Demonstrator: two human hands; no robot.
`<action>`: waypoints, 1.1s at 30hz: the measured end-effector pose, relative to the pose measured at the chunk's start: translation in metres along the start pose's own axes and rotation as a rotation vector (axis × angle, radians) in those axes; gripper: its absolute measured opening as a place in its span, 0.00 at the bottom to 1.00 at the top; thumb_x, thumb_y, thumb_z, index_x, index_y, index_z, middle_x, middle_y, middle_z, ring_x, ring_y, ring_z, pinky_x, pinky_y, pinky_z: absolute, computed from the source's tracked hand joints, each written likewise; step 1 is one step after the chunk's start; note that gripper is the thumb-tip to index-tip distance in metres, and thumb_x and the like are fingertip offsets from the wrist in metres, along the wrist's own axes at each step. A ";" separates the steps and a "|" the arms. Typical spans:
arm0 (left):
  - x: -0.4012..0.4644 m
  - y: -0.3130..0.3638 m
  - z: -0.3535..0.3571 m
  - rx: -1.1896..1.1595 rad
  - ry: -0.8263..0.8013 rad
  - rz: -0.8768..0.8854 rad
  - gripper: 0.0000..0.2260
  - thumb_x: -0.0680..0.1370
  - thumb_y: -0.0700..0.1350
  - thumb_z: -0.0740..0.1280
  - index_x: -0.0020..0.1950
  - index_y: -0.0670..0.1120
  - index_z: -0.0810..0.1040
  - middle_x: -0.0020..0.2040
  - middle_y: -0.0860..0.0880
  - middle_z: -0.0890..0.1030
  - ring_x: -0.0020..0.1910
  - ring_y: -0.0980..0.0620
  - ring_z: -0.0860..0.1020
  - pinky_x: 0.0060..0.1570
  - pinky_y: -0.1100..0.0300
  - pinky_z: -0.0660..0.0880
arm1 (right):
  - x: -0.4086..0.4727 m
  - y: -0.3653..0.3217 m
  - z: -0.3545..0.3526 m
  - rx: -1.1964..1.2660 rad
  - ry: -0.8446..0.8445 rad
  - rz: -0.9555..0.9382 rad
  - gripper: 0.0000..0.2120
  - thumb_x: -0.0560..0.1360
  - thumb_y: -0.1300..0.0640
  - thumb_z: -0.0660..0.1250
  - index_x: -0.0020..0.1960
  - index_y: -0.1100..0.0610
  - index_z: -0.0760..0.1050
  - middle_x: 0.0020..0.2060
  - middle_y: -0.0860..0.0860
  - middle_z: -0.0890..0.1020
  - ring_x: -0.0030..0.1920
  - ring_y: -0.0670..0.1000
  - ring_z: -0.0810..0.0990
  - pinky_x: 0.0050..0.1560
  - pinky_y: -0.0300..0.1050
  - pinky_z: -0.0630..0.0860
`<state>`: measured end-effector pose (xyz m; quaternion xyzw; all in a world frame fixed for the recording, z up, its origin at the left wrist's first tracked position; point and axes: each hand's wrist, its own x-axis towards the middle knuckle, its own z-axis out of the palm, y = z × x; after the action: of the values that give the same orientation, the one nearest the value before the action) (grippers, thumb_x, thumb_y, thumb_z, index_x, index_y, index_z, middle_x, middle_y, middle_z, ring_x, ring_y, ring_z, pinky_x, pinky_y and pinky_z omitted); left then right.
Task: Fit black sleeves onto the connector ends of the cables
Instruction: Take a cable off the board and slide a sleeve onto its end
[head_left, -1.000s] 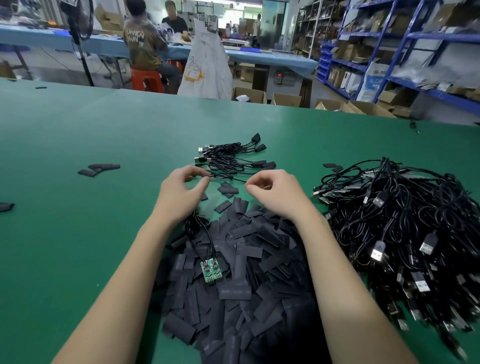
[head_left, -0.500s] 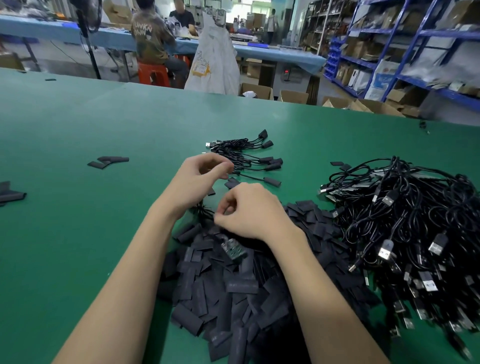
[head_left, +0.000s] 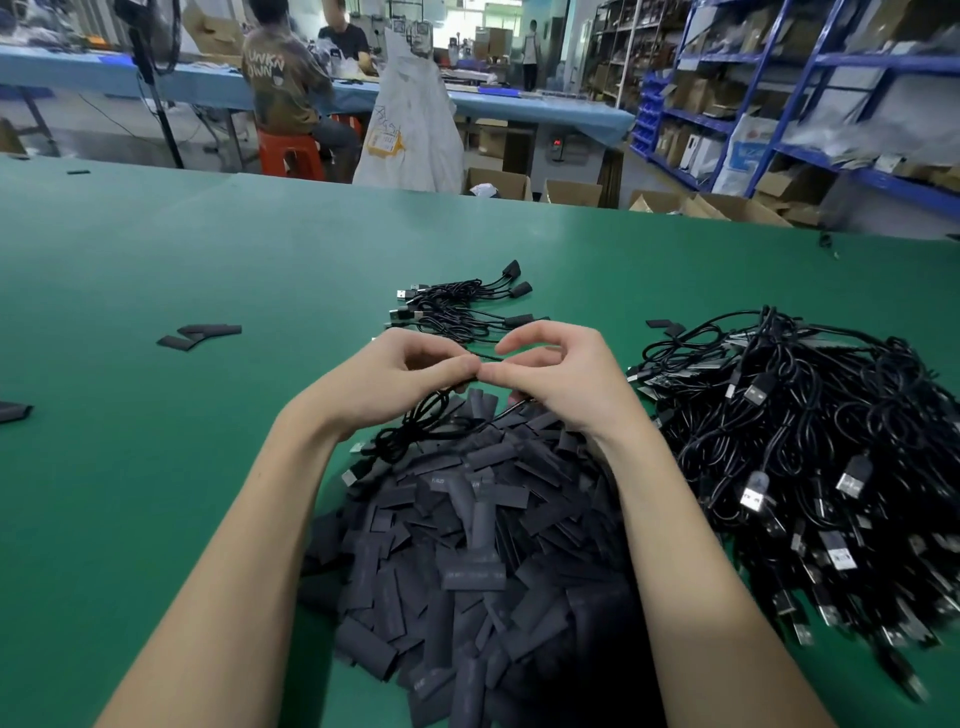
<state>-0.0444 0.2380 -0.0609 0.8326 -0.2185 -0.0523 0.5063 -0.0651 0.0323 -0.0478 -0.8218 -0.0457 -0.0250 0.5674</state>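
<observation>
My left hand (head_left: 395, 379) and my right hand (head_left: 561, 374) meet fingertip to fingertip above the far edge of a heap of flat black sleeves (head_left: 467, 561). Both pinch one thin black cable (head_left: 415, 426) whose loop hangs down onto the heap; its USB plug (head_left: 356, 475) lies at the heap's left edge. What sits between the fingertips is hidden by the thumbs. A small bundle of cables with black sleeves fitted (head_left: 467, 309) lies just beyond the hands. A big tangle of bare cables (head_left: 810, 447) fills the right side.
The green table (head_left: 156, 467) carries a few stray sleeves (head_left: 200, 335) at the left and one more (head_left: 13, 410) at the left edge. Cardboard boxes (head_left: 571, 192) and a white sack (head_left: 410, 130) stand past the far edge. Blue shelving (head_left: 810, 104) is at the back right.
Both hands have come together and risen over the heap's far edge, pinching the cable. The green circuit board end seen on the heap earlier is no longer in sight.
</observation>
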 end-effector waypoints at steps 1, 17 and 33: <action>-0.001 0.001 0.000 -0.010 -0.019 -0.007 0.09 0.79 0.56 0.69 0.51 0.55 0.86 0.48 0.51 0.86 0.46 0.57 0.81 0.54 0.60 0.75 | 0.000 0.001 -0.001 0.075 -0.020 0.016 0.15 0.67 0.53 0.83 0.49 0.53 0.81 0.38 0.48 0.88 0.35 0.46 0.84 0.41 0.39 0.79; 0.015 0.020 0.028 -0.451 0.260 -0.104 0.05 0.79 0.47 0.72 0.49 0.46 0.84 0.45 0.47 0.85 0.43 0.52 0.82 0.50 0.60 0.82 | 0.006 0.006 0.008 0.887 0.063 0.202 0.09 0.73 0.68 0.75 0.50 0.59 0.81 0.40 0.52 0.87 0.40 0.47 0.86 0.41 0.39 0.82; 0.014 0.029 0.035 -0.750 0.182 -0.216 0.06 0.79 0.43 0.71 0.43 0.44 0.85 0.39 0.43 0.76 0.36 0.53 0.78 0.42 0.66 0.80 | 0.004 0.011 0.006 0.894 -0.032 0.260 0.09 0.60 0.62 0.80 0.40 0.57 0.85 0.39 0.52 0.86 0.36 0.47 0.85 0.38 0.36 0.81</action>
<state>-0.0512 0.1921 -0.0511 0.6095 -0.0498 -0.1075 0.7839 -0.0597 0.0339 -0.0593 -0.4959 0.0428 0.0811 0.8635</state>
